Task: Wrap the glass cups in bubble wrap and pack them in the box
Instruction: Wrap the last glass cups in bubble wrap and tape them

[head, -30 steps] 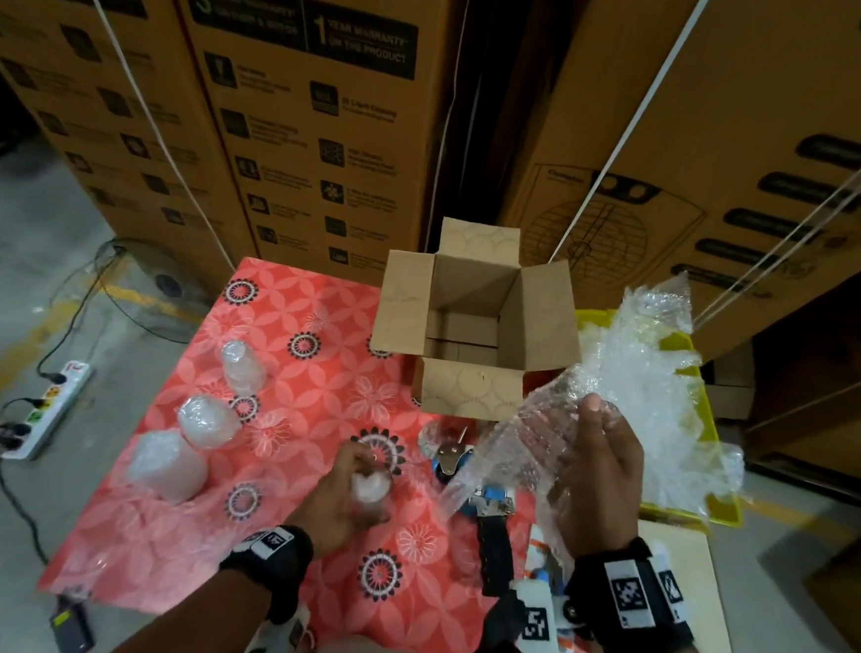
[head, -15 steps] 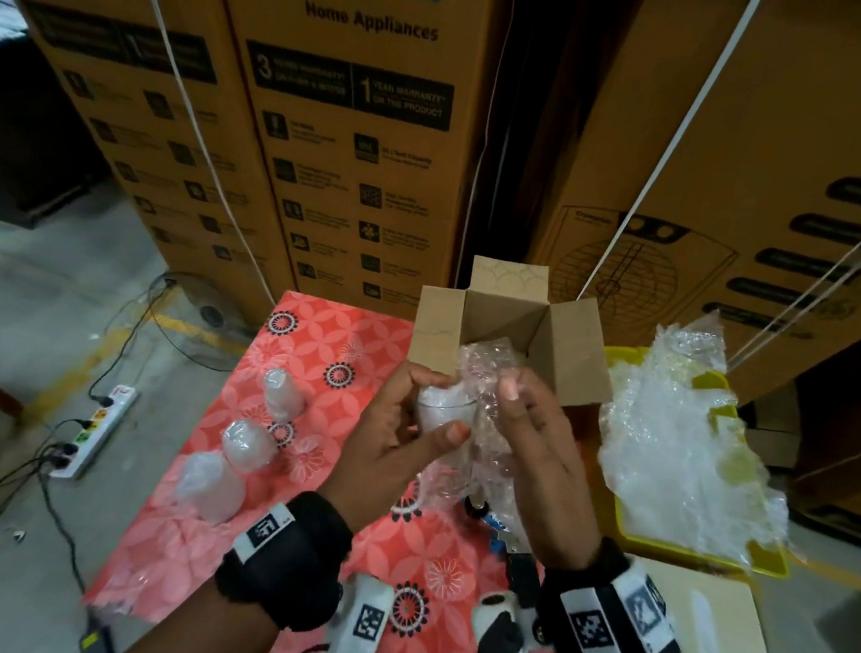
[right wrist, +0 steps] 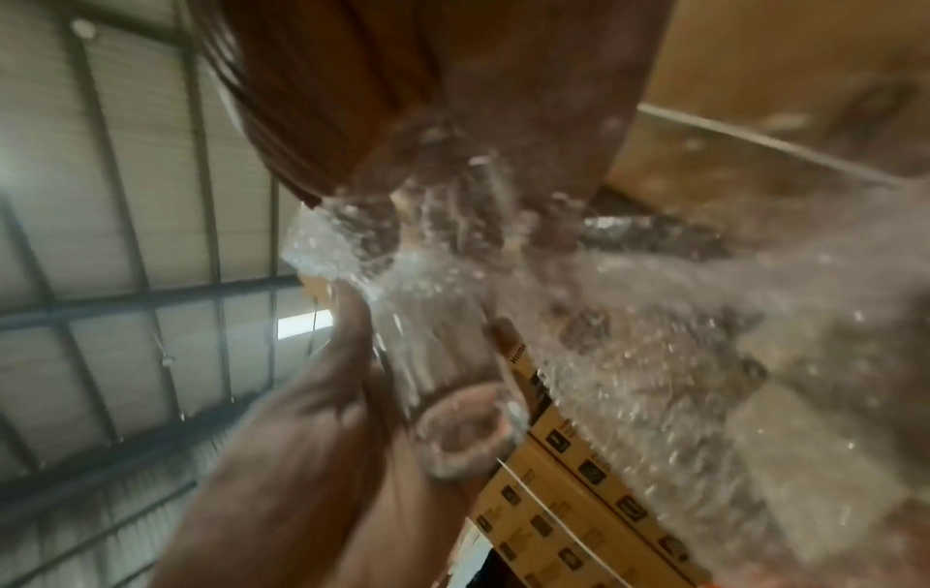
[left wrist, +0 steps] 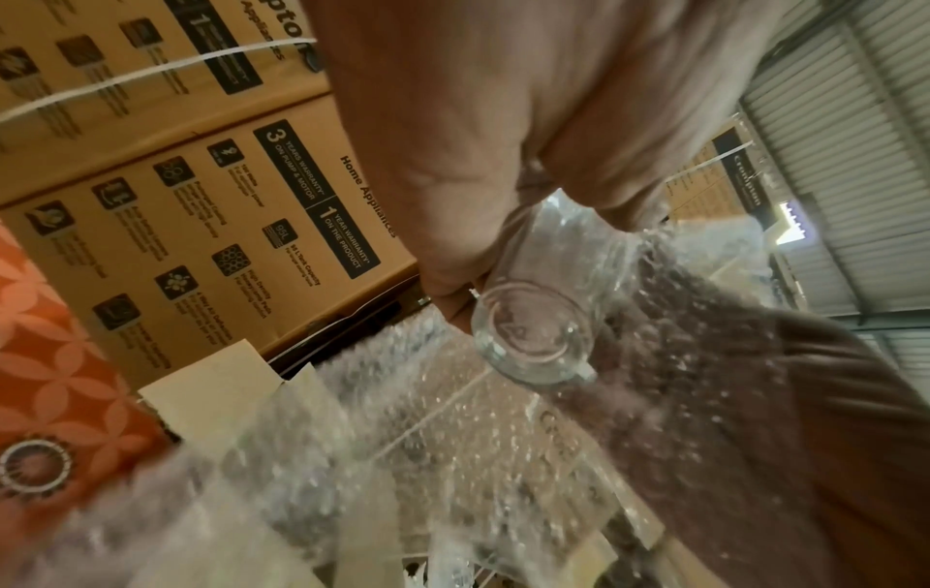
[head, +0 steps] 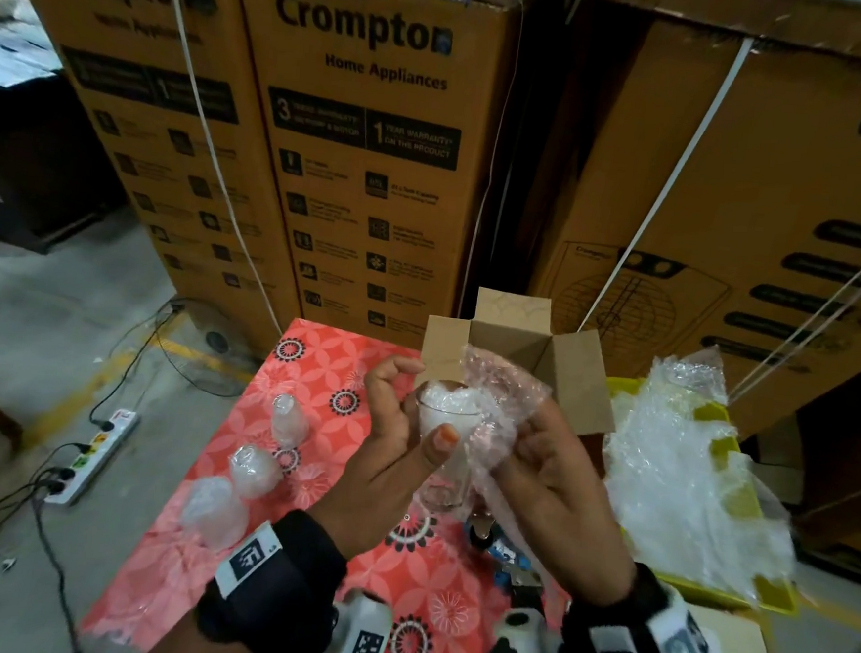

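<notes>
Since a second ago both hands rose off the table (head: 195,539): left hand (head: 387,457) grips the glass (head: 443,430), right hand (head: 546,464) pinches wrap (head: 505,399) against it, hiding the box (head: 514,353). The left wrist view shows its base.

head: above, facing down-forward | wrists: close, looking up | shared: glass cup (head: 445,433)

Tall Crompton cartons (head: 358,166) stand stacked well beyond the hands. A power strip (head: 94,454) lies on the floor far to their left; a yellow tray (head: 720,416) sits just right.
</notes>
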